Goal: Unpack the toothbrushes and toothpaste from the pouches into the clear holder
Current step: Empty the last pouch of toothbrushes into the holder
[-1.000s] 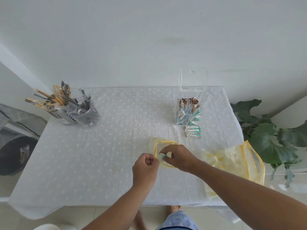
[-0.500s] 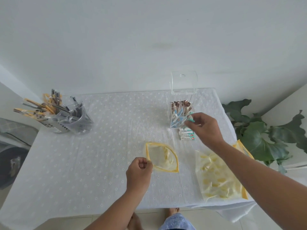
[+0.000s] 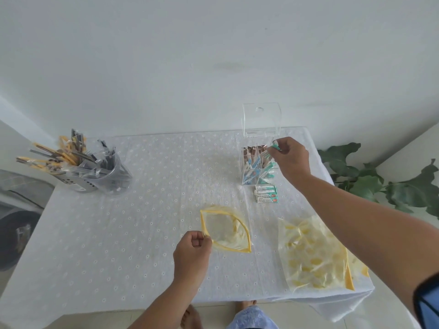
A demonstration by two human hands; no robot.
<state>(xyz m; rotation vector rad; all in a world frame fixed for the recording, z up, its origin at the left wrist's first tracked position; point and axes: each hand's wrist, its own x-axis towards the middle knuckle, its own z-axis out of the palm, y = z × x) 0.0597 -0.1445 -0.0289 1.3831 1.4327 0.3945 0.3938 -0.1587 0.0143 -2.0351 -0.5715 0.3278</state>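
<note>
- The right hand (image 3: pixel 291 157) pinches a small teal-handled toothbrush (image 3: pixel 273 149) between thumb and fingertips, right at the open top of the clear holder (image 3: pixel 257 167).
- To do this step well, I'd say tip the brush upright and let it slide down among the others, not drop it across the rim; the holder looks light and could shift if knocked.
- The holder is a hard, see-through box with thin walls, already packed with blue and teal brushes leaning against each other. Its lid (image 3: pixel 261 119) stands raised just beyond the right hand.
- Small toothpaste boxes (image 3: pixel 266 194) lie stacked on the bench just nearer than the holder, below the right wrist, not yet inside.
- The left hand (image 3: pixel 193 248) is curled, gripping the yellow-edged rim of the open pouch (image 3: pixel 224 230); the soft, crinkly film gapes wide, and whether anything remains inside I cannot tell.
- A second pouch (image 3: pixel 313 255), with a lemon print, lies flat under the right forearm.
- Far out beyond the left hand, a grey cup (image 3: pixel 104 179) holds wrapped utensils.
- The bench (image 3: pixel 147 210) wears a white eyelet cloth.
</note>
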